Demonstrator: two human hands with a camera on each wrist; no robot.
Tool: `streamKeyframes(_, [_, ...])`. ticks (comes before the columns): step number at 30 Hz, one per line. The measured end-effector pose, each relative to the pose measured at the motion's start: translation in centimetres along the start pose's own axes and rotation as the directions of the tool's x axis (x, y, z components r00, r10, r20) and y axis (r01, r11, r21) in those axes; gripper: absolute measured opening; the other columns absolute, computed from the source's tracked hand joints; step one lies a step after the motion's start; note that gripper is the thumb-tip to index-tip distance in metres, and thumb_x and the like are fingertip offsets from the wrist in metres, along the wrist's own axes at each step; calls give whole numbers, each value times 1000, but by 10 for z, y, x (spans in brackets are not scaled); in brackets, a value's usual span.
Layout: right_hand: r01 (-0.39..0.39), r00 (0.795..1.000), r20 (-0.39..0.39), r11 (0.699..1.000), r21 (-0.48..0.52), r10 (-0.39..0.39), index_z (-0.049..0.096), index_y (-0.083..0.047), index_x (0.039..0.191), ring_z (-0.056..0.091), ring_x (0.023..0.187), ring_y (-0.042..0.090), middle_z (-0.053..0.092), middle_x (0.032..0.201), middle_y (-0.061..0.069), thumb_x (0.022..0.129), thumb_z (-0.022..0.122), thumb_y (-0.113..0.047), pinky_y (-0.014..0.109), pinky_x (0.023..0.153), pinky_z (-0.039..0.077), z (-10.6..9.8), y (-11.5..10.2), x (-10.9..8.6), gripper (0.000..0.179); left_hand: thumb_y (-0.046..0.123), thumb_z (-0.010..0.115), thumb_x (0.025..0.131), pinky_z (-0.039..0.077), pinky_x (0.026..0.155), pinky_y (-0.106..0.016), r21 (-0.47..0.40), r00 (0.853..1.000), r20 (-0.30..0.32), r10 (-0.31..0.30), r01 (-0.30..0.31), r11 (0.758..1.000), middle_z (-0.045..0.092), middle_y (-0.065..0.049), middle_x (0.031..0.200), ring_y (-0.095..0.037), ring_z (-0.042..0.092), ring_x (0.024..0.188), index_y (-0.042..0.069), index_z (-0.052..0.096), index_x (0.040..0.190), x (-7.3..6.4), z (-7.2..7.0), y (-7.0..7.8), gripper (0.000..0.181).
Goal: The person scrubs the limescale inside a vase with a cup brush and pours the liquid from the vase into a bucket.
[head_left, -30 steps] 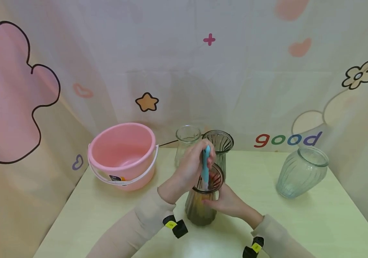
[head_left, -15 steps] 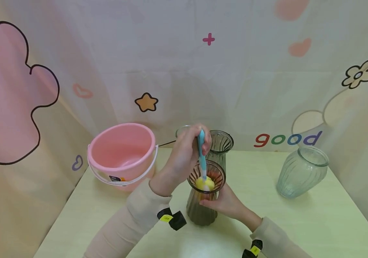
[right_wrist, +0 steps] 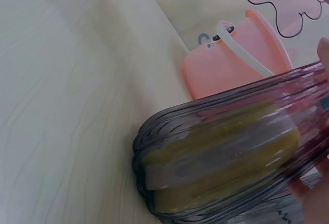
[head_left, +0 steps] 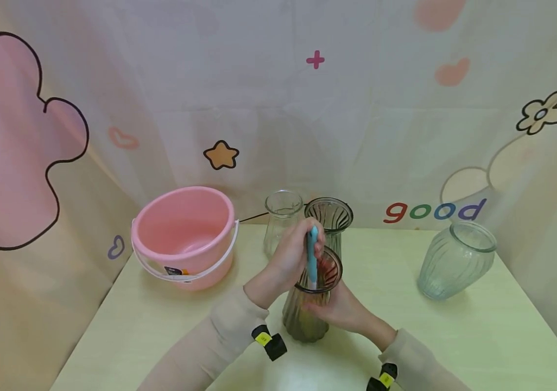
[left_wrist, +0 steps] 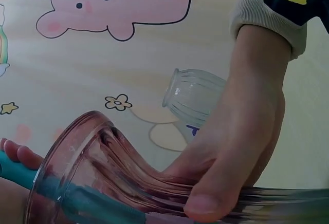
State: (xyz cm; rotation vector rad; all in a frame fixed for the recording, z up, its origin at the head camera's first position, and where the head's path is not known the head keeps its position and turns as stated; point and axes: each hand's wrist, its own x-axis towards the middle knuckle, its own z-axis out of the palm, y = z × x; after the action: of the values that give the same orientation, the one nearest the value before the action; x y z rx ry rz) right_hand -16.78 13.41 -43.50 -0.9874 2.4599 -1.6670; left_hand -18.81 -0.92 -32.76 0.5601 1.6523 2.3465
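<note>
Hanging at the back edge of the tabletop (head_left: 386, 347), a pale cloth (head_left: 259, 65) shows many printed drawings. Near the back left corner of the tabletop there stands a pink bucket (head_left: 200, 264). The next in size is a ribbed smoky vase (head_left: 298, 326); it is roughly upright, between the left and right edges and well apart from the back edge. Behind it, nearer to the back edge, stands a second smoky vase (head_left: 335, 242); whether these two touch, I cannot tell. A rounded clear vase (head_left: 456, 266) stands close to the right edge, and a slimmer clear vase (head_left: 272, 233) is near the back edge, beside the second smoky vase and partly covered by the left hand (head_left: 288, 255).

The grip of this left hand is closed around a blue-handled tool (head_left: 312, 260), which goes down through the mouth of the ribbed smoky vase. The grip of the right hand (head_left: 344, 309) holds the same vase below its rim, with the thumb on the glass. The yellow head (right_wrist: 231, 172) of the tool is inside the vase, in its lower part, as the right wrist view shows through the glass. Smallest is a black device (head_left: 276, 347) with a yellow label at the left sleeve.
</note>
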Motion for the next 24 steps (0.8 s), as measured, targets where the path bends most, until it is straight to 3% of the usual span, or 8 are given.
streamKeyframes(7, [-96, 990, 104, 995, -20, 98, 33, -14, 136, 37, 122, 20, 41, 134, 6, 85, 64, -17, 47, 98, 34, -7, 10, 0, 59, 18, 31, 93, 34, 59, -26, 5, 1000, 15, 1, -1, 1000, 40, 1, 62, -14, 37, 58, 9, 45, 66, -1, -1, 0, 31])
streamKeyframes(15, [-58, 997, 54, 998, -7, 58, 38, -17, 131, 45, 111, 12, 47, 125, 0, 82, 68, -16, 32, 93, 40, -4, 12, -1, 57, 17, 29, 95, 33, 59, -27, -5, 999, 32, 4, -4, 1000, 40, 0, 62, -14, 37, 58, 9, 45, 69, -5, 4, 6, 32])
streamKeyframes(19, [-52, 999, 6, 999, -6, 52, 33, -19, 134, 44, 116, 11, 45, 129, -1, 79, 71, -14, 32, 97, 38, -2, 12, -1, 67, 18, 29, 95, 33, 58, -26, -13, 997, 52, 59, -58, 998, 40, 1, 62, -14, 37, 57, 9, 45, 68, -6, 8, 22, 33])
streamKeyframes(24, [-117, 992, -46, 993, 11, 117, 34, -10, 131, 47, 112, 13, 49, 124, 6, 75, 73, -10, 33, 97, 38, 0, -4, -2, 68, 14, 30, 94, 34, 60, -25, -51, 981, 75, 176, -173, 984, 40, 0, 61, -15, 37, 59, 9, 47, 65, -5, 13, 54, 34])
